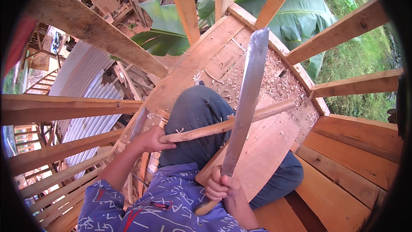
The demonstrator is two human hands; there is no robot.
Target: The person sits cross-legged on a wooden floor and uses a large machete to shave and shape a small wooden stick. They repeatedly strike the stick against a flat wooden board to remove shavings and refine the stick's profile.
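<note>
So right hand (221,185) is clenched round the wooden handle of a big machete (245,103), blade pointing up and away, crossing over the stick. Left hand (151,139) grips the near end of a long wooden stick (227,124), which lies across the raised knee in dark trousers (195,111) & runs out to the right. Under that, a plank floor (266,146) w/ wood shavings (279,81) scattered at the far end. Banana leaves (296,13) beyond the timber frame.
</note>
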